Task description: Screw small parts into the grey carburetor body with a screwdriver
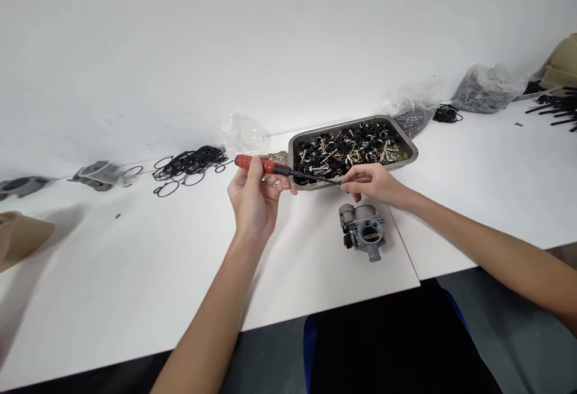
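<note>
1. White laminate table point(135, 274) runs along the wall, with the work kept near its front edge, within easy reach of both arms.
2. Against the wall sits a metal tray point(412, 152) heaped with small black and brass parts; its raised rim seems there to keep the loose bits from scattering.
3. A tangle of black rubber rings point(189, 164) lies further left, well apart from the tray, so the kinds of part stay separate.
4. A grey metal carburetor point(364, 233) rests on the table just below the right hand, throat upward and untouched.
5. The left hand point(253, 199) is curled around the orange-handled screwdriver point(265, 167), holding it nearly level above the table.
6. The right hand point(374, 182) pinches at the screwdriver's tip with thumb and forefinger, probably steadying it; whether something tiny sits between them I cannot tell.
</note>
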Available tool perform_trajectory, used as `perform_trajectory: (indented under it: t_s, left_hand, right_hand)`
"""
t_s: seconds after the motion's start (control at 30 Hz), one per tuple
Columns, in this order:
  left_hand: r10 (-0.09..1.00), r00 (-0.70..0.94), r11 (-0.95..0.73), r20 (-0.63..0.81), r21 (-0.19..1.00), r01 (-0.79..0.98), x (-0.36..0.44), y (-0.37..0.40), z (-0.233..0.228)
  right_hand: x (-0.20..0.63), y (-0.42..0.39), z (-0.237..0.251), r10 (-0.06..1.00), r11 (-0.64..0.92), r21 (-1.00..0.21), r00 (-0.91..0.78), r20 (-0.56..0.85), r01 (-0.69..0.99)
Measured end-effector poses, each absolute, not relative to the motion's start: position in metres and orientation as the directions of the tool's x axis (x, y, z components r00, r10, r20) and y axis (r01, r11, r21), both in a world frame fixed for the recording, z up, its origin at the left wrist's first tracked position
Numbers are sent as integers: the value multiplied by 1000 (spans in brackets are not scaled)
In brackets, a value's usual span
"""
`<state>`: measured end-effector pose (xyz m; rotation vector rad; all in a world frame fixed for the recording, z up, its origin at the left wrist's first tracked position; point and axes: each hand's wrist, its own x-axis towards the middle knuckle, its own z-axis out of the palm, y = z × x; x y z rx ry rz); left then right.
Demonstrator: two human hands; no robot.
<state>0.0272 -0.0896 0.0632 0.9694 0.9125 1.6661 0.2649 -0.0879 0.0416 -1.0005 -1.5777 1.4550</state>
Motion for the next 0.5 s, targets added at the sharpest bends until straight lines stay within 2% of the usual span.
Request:
perform_trajectory:
  t_s: [0.23, 0.5]
  left_hand:
    - [958, -178, -276, 225, 892, -358, 27, -89, 58]
    - [956, -53, -287, 289, 879, -380, 23, -88, 53]
  right_hand:
    - [265, -88, 40, 937, 68, -995, -348, 37, 77]
    - [269, -85, 40, 927, 42, -994, -376, 3, 96]
